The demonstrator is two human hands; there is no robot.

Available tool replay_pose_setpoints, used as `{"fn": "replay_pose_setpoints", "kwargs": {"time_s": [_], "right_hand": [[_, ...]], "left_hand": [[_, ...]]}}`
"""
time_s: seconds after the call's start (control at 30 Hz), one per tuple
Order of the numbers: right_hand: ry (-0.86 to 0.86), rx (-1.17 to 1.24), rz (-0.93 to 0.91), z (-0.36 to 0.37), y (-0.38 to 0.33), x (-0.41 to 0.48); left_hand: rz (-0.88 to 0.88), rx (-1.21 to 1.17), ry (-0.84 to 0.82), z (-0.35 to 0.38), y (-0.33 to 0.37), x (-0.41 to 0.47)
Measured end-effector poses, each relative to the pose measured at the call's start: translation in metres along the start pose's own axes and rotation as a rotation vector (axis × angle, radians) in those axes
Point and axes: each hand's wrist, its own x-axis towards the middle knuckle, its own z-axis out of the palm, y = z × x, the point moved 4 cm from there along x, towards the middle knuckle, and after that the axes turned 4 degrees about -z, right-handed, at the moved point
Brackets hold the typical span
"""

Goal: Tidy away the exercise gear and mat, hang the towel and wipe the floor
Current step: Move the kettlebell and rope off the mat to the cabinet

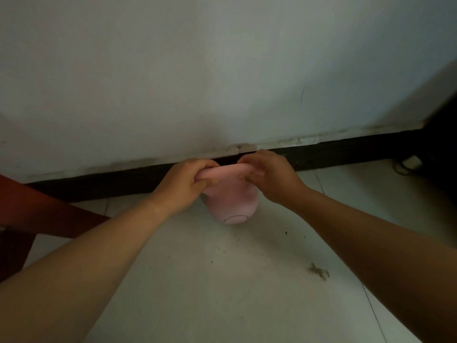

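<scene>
Both hands grasp the handle of a pink kettlebell (pixel 232 204) at the centre of the frame, the left hand (pixel 181 185) and right hand (pixel 269 178) with fingers clenched around its top bar. The weight sits low by the dark skirting board (pixel 346 149) beneath a pale wall (pixel 222 70), whether resting on or just above the tiled floor (pixel 222 280) is unclear. The gear-tidying step appears under way; next likely calls for settling it steadily. Debris (pixel 319 271) at lower right awaits wiping.
</scene>
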Motion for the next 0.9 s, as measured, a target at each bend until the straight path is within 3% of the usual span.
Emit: {"fn": "replay_pose_setpoints", "kwargs": {"time_s": [0.3,0.63,0.9], "right_hand": [[0.066,0.096,0.066,-0.005,0.005,0.0],[0.081,0.112,0.042,0.018,-0.015,0.004],[0.056,0.031,0.024,0.016,-0.016,0.0]], "left_hand": [[-0.025,-0.023,0.144,0.008,-0.002,-0.011],[-0.013,0.043,0.14,-0.015,-0.02,-0.016],[-0.109,-0.018,0.1,-0.013,-0.016,-0.02]]}}
